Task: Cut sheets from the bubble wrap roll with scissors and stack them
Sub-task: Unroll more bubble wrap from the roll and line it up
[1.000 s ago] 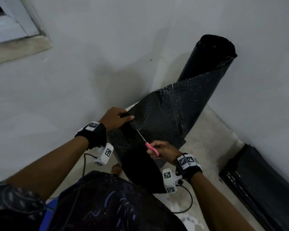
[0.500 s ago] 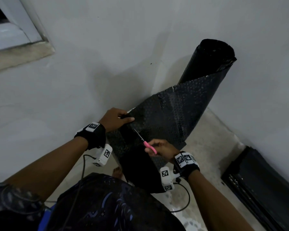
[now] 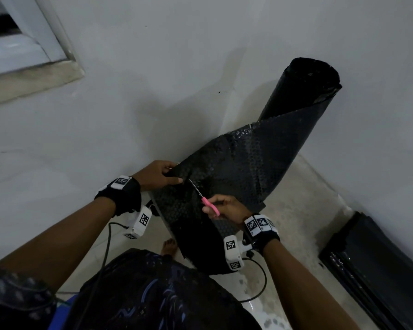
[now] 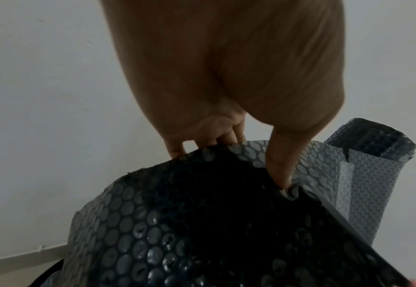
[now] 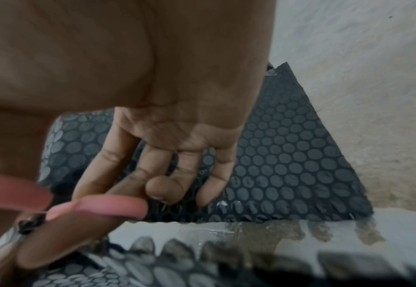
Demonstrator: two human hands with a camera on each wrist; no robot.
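Note:
A black bubble wrap roll (image 3: 303,91) leans in the wall corner, its free sheet (image 3: 243,167) pulled out toward me. My left hand (image 3: 161,175) pinches the sheet's top edge (image 4: 226,155), thumb in front and fingers behind. My right hand (image 3: 227,208) grips the pink-handled scissors (image 3: 209,203); the blades point up-left into the sheet, the tip just below the left hand. In the right wrist view the pink handles (image 5: 98,207) sit round thumb and finger, with the sheet (image 5: 288,165) behind them.
A pile of black sheets (image 3: 372,263) lies on the floor at the right by the wall. Grey walls (image 3: 153,79) meet in the corner behind the roll. My bare foot (image 3: 169,246) stands on the pale floor (image 3: 296,210) under the hanging sheet. Cables trail from both wrists.
The scissors have moved up-left along the sheet, closer to the left hand. The left hand keeps its hold on the top edge.

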